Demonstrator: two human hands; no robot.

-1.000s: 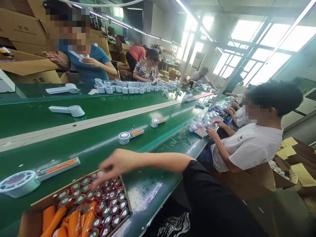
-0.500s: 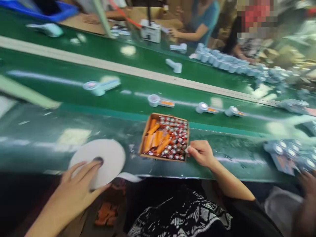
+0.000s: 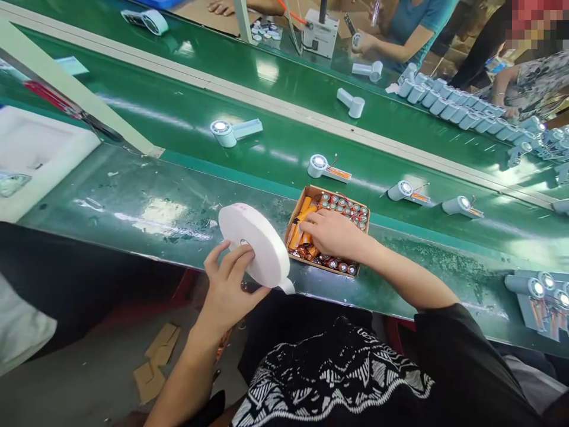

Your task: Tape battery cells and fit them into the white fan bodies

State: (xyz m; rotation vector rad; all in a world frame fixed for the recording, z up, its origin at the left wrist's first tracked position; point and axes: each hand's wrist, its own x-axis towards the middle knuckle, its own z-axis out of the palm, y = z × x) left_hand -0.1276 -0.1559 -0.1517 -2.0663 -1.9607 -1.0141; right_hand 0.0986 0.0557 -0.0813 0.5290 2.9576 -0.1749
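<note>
Left hand [image 3: 229, 287] gripped a tape roll [image 3: 258, 240]; right hand [image 3: 333, 234], curled, hold unclear, lay in cardboard box [image 3: 316, 190] of batteries [image 3: 349, 209].

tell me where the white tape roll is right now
Head view, low centre: the left hand holds the white tape roll on edge at the near edge of the bench, just left of the cardboard box under the right hand.

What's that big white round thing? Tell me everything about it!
A thick white roll of tape, matt and foam-like, with a small centre hole and faint pink marks near its top. It is tilted on edge over the near rim of the green bench. The left hand holds it, fingers on its flat face. A short loose tail hangs below.
</note>
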